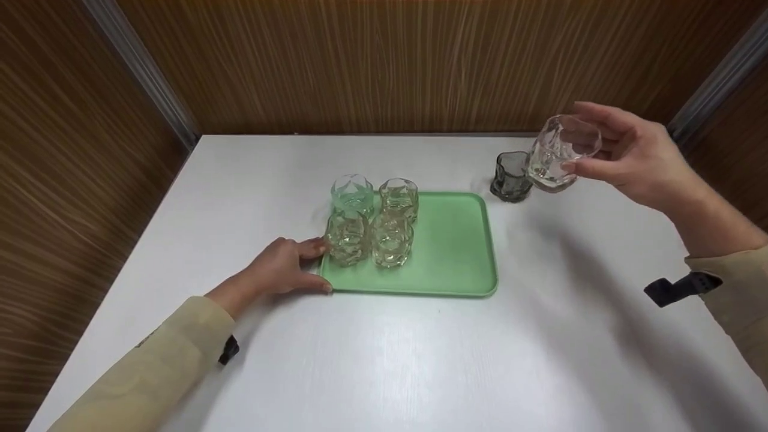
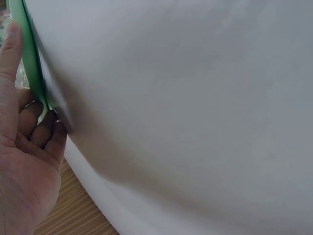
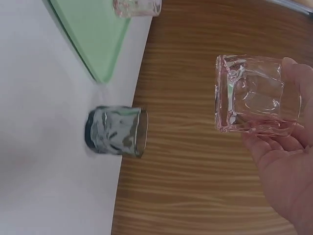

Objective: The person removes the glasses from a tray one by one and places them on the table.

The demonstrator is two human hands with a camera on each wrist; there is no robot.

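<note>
Bright, even light; soft shadows on the table (image 1: 384,360); wrist views blurred.

White desk (image 1: 540,360) bearing a green tray (image 1: 456,252) near its middle and a dark glass (image 1: 512,176) standing just beyond the tray's far right corner.

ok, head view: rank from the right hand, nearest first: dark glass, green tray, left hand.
1. dark glass: on the table just left of the right hand, which holds a clear glass.
2. green tray: mid-table, further left.
3. left hand: farthest, at the tray's left edge.
</note>
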